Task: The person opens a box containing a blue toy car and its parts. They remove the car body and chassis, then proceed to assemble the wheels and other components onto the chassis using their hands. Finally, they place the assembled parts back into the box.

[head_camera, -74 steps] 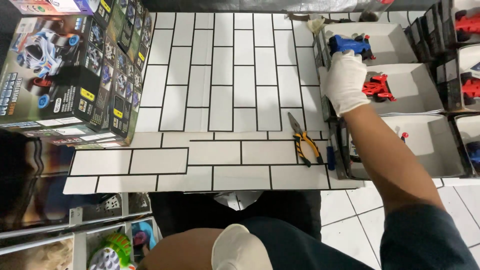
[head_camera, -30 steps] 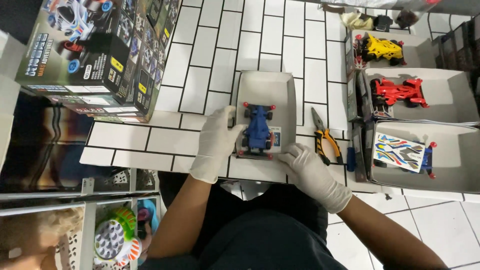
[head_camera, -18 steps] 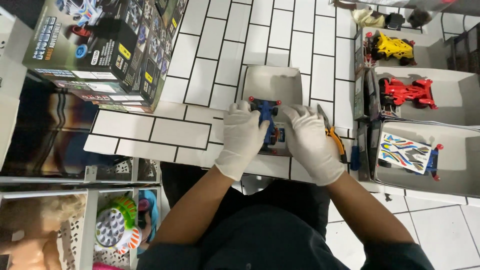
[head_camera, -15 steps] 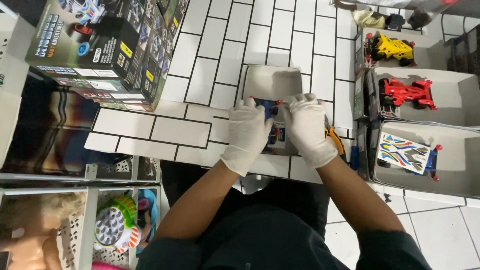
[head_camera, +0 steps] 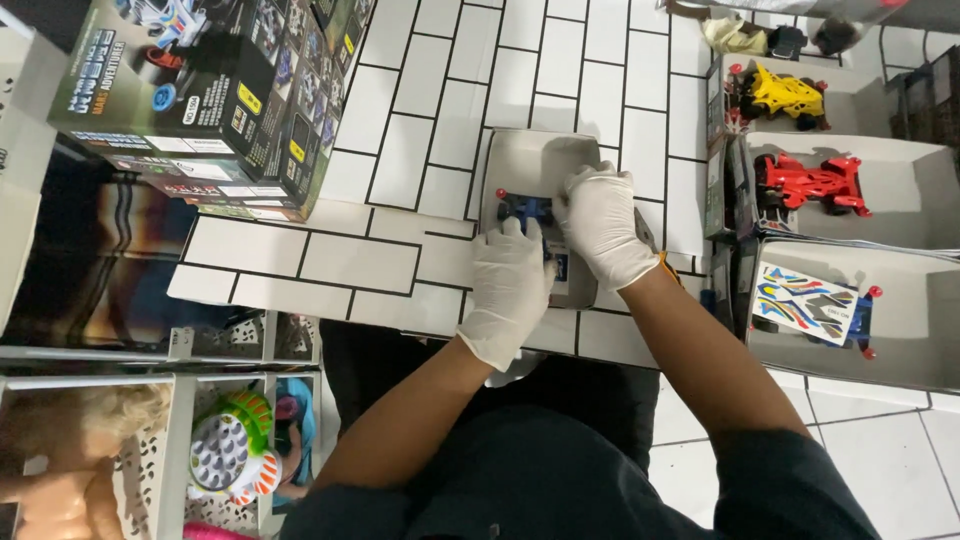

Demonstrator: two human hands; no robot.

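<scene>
Near the table's (head_camera: 420,120) front edge, a blue toy car (head_camera: 527,211) sits in a grey tray (head_camera: 535,160), mostly covered by both gloved hands. Its long axis seems to run front to back; heading unclear. The left hand (head_camera: 510,285) and right hand (head_camera: 603,222) press palms-down on it, side by side, fingers curled.

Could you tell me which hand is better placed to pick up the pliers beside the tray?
Probably the right hand. The pliers peek out just beside its wrist, right of the tray. The left hand lies on the tray's near left part over the blue car, and would have to cross over.
</scene>
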